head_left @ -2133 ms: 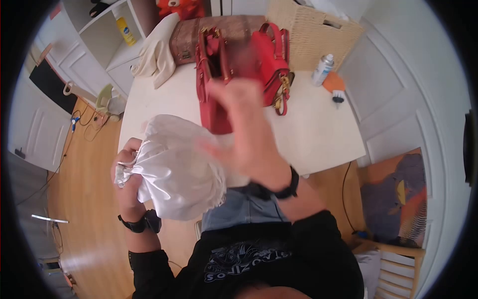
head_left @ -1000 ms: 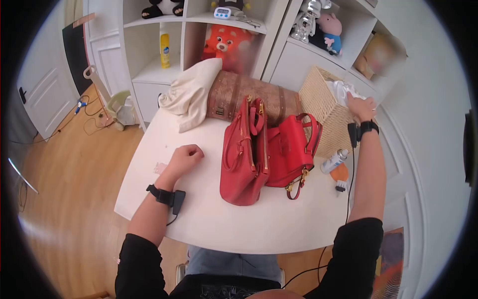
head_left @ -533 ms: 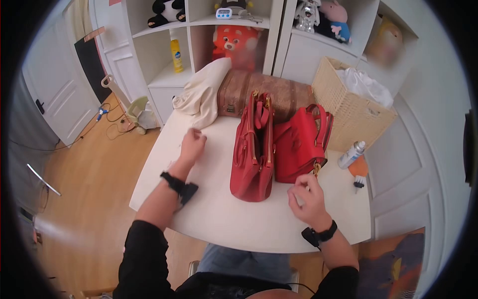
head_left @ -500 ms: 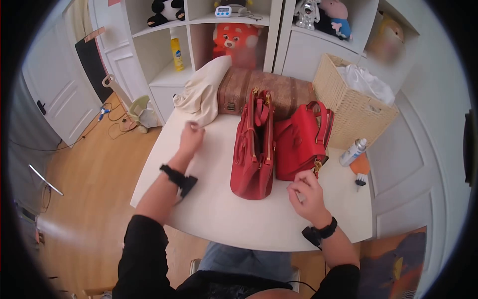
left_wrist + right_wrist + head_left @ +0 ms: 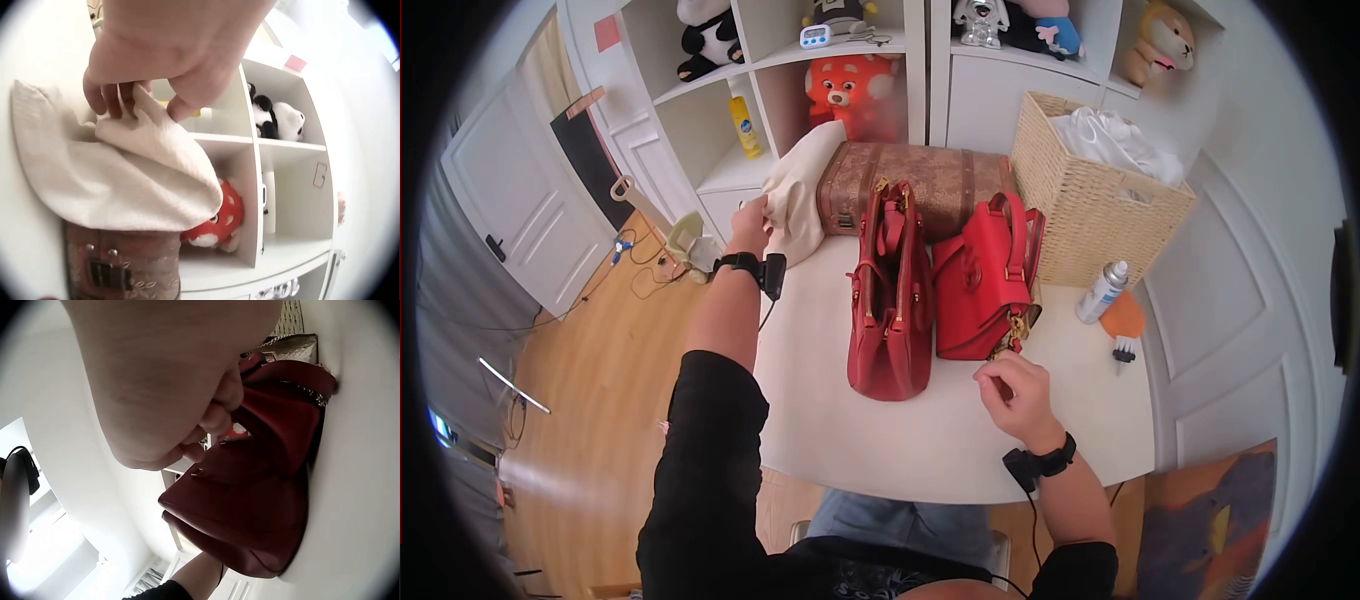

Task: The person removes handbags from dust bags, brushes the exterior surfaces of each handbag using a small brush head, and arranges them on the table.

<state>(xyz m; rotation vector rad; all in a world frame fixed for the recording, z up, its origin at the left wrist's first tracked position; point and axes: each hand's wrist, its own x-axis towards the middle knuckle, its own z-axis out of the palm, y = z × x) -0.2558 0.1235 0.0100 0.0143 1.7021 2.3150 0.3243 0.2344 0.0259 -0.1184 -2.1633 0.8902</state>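
Cloth [image 5: 797,208], one, draped rightward from our pinching left hand [image 5: 750,228]; two red bags [image 5: 890,345] stood beyond our loosely curled right hand [image 5: 1020,402].

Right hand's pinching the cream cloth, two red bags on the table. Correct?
Wrong hand: the left wrist view shows the left hand pinching the cream cloth. The two red bags are on the table, as you say.
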